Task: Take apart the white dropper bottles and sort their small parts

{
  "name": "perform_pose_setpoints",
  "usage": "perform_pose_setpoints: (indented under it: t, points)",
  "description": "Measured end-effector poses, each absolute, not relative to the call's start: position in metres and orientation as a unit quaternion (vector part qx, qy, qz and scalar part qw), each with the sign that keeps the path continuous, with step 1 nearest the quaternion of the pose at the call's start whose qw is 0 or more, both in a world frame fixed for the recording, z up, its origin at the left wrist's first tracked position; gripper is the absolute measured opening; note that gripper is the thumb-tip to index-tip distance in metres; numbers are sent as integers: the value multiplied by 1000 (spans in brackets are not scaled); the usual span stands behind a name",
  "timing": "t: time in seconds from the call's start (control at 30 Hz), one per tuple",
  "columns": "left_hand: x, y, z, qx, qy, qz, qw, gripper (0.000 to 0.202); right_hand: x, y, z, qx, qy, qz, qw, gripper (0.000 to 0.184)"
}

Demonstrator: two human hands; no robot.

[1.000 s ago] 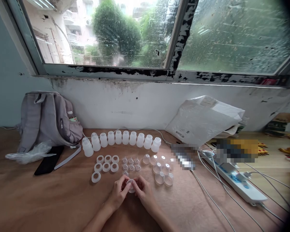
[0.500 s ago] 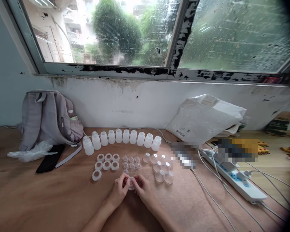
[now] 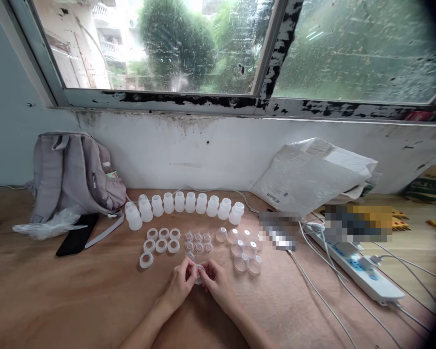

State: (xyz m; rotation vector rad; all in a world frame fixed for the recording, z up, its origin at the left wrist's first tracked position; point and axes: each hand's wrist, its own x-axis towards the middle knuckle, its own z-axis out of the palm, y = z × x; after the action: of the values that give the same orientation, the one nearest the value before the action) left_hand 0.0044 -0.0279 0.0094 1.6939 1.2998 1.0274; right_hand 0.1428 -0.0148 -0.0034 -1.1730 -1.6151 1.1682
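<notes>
My left hand (image 3: pixel 182 278) and my right hand (image 3: pixel 215 280) meet at the front middle of the table. Both pinch a small translucent bottle ring (image 3: pixel 199 279) between thumbs and fingertips; whether a nipple sits in it is hidden. Just beyond my fingers lie several clear silicone bottle nipples (image 3: pixel 198 237). Left of them are several loose white translucent rings (image 3: pixel 162 245). Several clear domed caps (image 3: pixel 241 262) stand in a cluster to the right. Behind these, small frosted baby bottles (image 3: pixel 191 203) form a curved row, the two at the left end with tops fitted.
A grey backpack (image 3: pixel 69 174), a crumpled clear bag (image 3: pixel 51 225) and a black phone (image 3: pixel 76 236) are at left. A white plastic package (image 3: pixel 312 174) leans on the wall. On the right, a power strip (image 3: pixel 359 271) lies with cables (image 3: pixel 312 286) trailing across the table.
My hands stay together on the ring, with fingers slightly shifted around it. The ring looks slightly tilted compared with before. The whole view has moved a little.
</notes>
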Motion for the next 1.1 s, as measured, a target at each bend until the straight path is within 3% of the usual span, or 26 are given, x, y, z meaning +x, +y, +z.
perform_pose_setpoints:
  t: [0.77,1.1]
  points:
    - [4,-30,12,698,523,395,290,6,143,-17,3,-452,-680,405,412,5]
    - [4,-32,14,698,534,396,267,9,143,-16,4,-442,-703,378,409,7]
